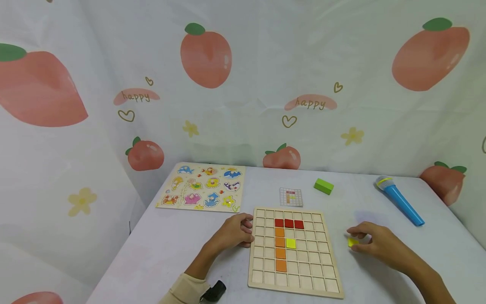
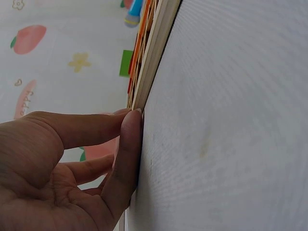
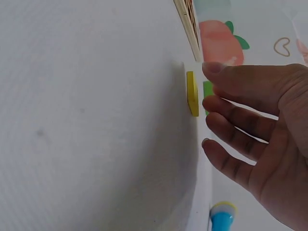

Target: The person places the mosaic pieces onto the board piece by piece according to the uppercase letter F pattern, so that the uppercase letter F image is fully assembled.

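A wooden grid board (image 1: 309,268) lies on the table, holding three red tiles (image 1: 288,223) in a row, a column of orange tiles (image 1: 280,242) and one yellow tile (image 1: 290,243). My left hand (image 1: 232,232) holds the board's left edge. Up close in the left wrist view, the left hand's (image 2: 72,168) fingertips meet at that edge (image 2: 156,48). To the right of the board, my right hand (image 1: 383,247) hovers over a loose yellow tile (image 1: 352,242). The right wrist view has this yellow tile (image 3: 192,94) flat on the table, apart from the right hand's (image 3: 260,125) loosely bent fingers.
Behind the board lies a small printed pattern card (image 1: 291,197), with a green block (image 1: 324,186) to its right. A sea-animal peg puzzle (image 1: 201,187) occupies the back left. At the back right is a blue toy microphone (image 1: 402,202). A fruit-printed curtain (image 1: 243,118) hangs behind the table.
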The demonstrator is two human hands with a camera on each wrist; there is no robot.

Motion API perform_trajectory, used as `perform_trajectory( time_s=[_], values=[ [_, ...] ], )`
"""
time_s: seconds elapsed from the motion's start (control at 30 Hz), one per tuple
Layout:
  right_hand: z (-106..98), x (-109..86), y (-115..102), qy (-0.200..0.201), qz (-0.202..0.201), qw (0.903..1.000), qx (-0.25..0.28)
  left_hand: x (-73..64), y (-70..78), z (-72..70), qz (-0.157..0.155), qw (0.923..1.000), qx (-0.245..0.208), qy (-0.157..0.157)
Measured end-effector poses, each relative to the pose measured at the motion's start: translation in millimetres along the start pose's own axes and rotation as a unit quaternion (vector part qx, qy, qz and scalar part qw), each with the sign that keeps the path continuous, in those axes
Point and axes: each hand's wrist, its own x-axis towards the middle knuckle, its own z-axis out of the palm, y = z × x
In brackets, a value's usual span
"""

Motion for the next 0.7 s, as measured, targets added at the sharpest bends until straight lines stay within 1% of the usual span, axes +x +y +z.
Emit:
perform_trajectory(
  time_s=[0.3,0.57,0.7],
  values=[
    [0.7,-0.3,4.6,-0.003,-0.002,0.9999,-0.010,0.6,-0.2,0.1,0.001,1.0000,-0.006,-0.002],
    [1.1,1.3,7.3,-0.025,0.024,0.9992,-0.022,0.8,-0.5,0.2,0.002,1.0000,-0.009,-0.003],
    [1.4,0.8,8.7,-0.024,0.016,0.9993,-0.026,0.9,-1.1,0.0,0.000,1.0000,-0.008,-0.002]
  ],
)
